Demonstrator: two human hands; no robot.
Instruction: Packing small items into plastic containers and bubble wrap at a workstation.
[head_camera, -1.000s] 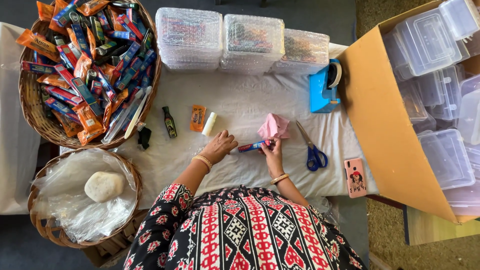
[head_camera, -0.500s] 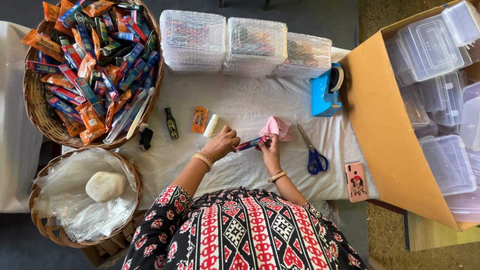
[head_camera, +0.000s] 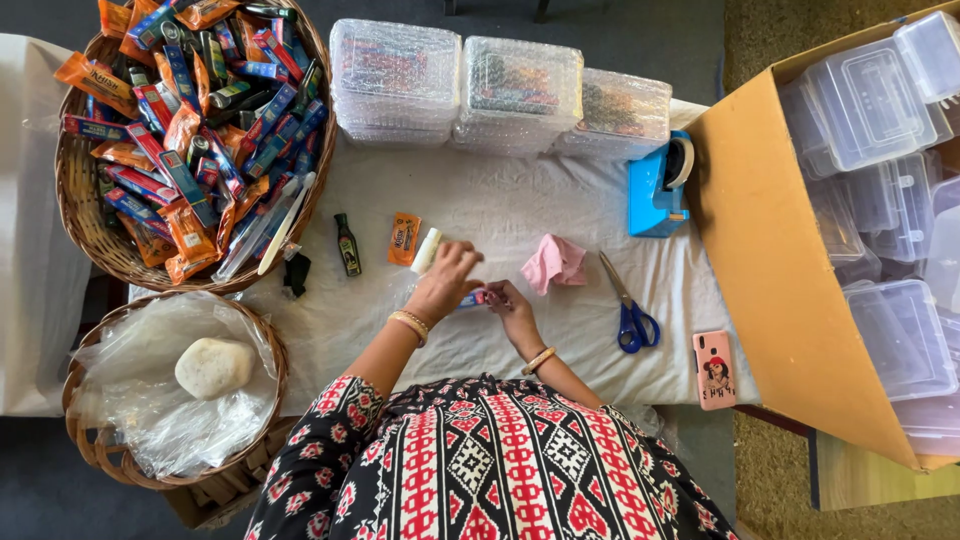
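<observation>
My left hand (head_camera: 447, 282) and my right hand (head_camera: 512, 312) meet over the white cloth-covered table (head_camera: 500, 210). Between them they pinch a small blue and red tube-like item (head_camera: 476, 298). My left hand's fingers arch over its left end, close to a small white tube (head_camera: 427, 250) lying on the cloth. My right hand grips the item's right end. A crumpled pink cloth (head_camera: 555, 262) lies just right of my hands, untouched.
An orange sachet (head_camera: 404, 238) and a small dark bottle (head_camera: 347, 245) lie left of the hands. Blue-handled scissors (head_camera: 630, 312), a phone (head_camera: 713, 368) and a blue tape dispenser (head_camera: 657, 185) sit on the right. Bubble-wrapped boxes (head_camera: 510, 92), two baskets (head_camera: 95, 240), and a carton of clear boxes (head_camera: 760, 250) surround the table.
Both hands have shifted left and drawn closer together around the small item. The right hand has moved away from the pink cloth, which stays on the table.
</observation>
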